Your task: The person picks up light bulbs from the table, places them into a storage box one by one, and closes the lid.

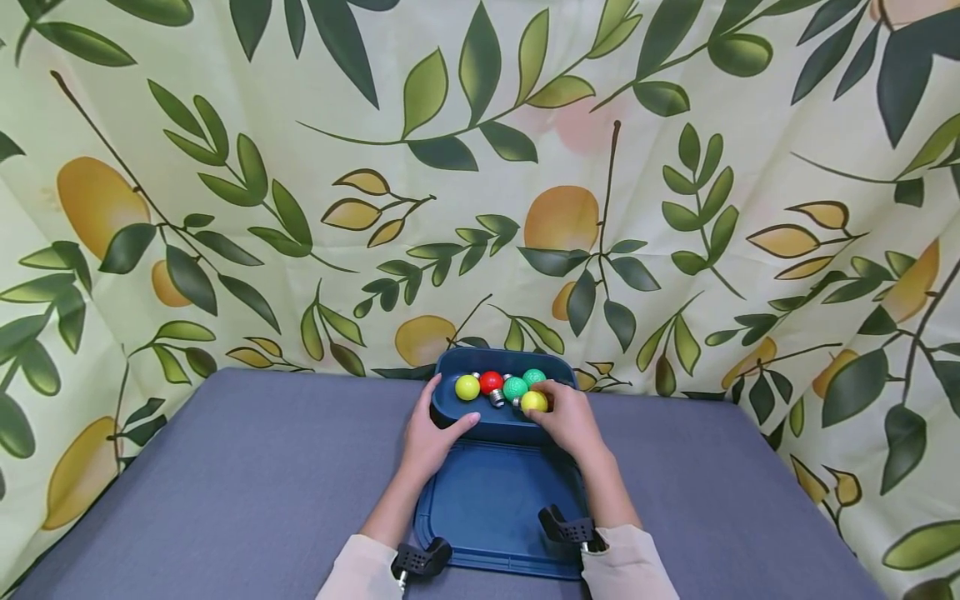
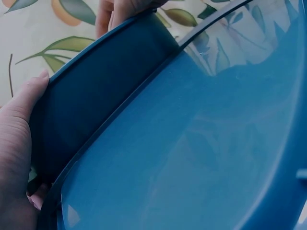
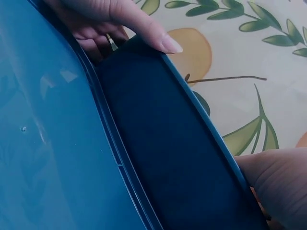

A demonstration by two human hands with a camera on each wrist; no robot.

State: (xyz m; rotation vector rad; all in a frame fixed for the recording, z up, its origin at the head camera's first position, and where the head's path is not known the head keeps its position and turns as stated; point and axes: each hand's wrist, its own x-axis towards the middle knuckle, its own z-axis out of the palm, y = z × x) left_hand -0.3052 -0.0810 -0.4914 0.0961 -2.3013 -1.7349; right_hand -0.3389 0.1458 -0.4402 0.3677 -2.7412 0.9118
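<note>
A dark blue rectangular box (image 1: 487, 431) stands at the back of the table. Inside lie small colored light bulbs with metal screw bases: a yellow bulb (image 1: 467, 387) at the left, a red bulb (image 1: 491, 382) and two green bulbs, one of them the nearer green bulb (image 1: 515, 388). My left hand (image 1: 427, 437) grips the box's left end, thumb over the front rim (image 2: 49, 79). My right hand (image 1: 576, 418) reaches over the right front rim and pinches a second yellow bulb (image 1: 534, 401). In the right wrist view, the box wall hides the right fingertips.
A flat blue lid (image 1: 502, 504) lies on the grey tabletop (image 1: 300, 475), directly in front of the box, beneath both forearms. Behind the table hangs a leaf-and-fruit patterned cloth (image 1: 465, 250), close to the box's back.
</note>
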